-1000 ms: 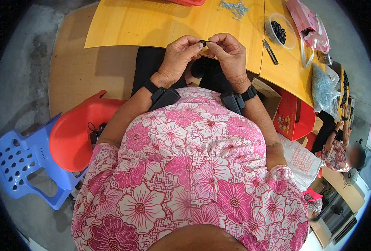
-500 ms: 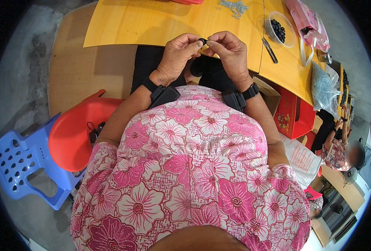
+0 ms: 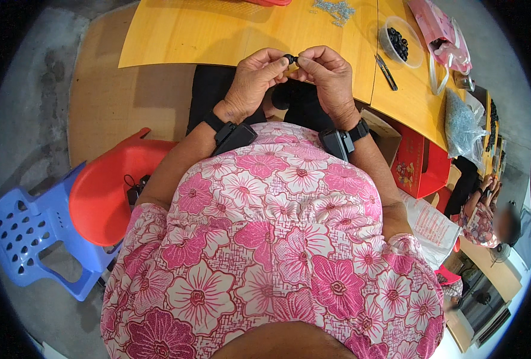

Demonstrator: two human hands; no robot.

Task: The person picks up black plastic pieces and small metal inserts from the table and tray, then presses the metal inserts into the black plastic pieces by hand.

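Note:
Above the table's near edge, my left hand [image 3: 255,78] pinches a small black ring-like part [image 3: 290,58] between thumb and forefinger. Close beside it, my right hand [image 3: 328,75] is closed in a pinch at the part's right end. What lies between the right fingertips is too small and covered to name. Both hands wear black bands with dark box-shaped devices at the wrists.
On the yellow table [image 3: 181,36] lie a heap of small silvery pieces [image 3: 337,11], a clear bowl [image 3: 420,58] of black parts, a dark cutter [image 3: 386,73] and a bag of greyish pieces [image 3: 462,122]. A red stool [image 3: 101,203] and blue chair [image 3: 20,233] stand left. Another person sits far right.
My fingertips have shifted slightly, and a little more of the black part shows between them. At the far right, the other person's arms have moved.

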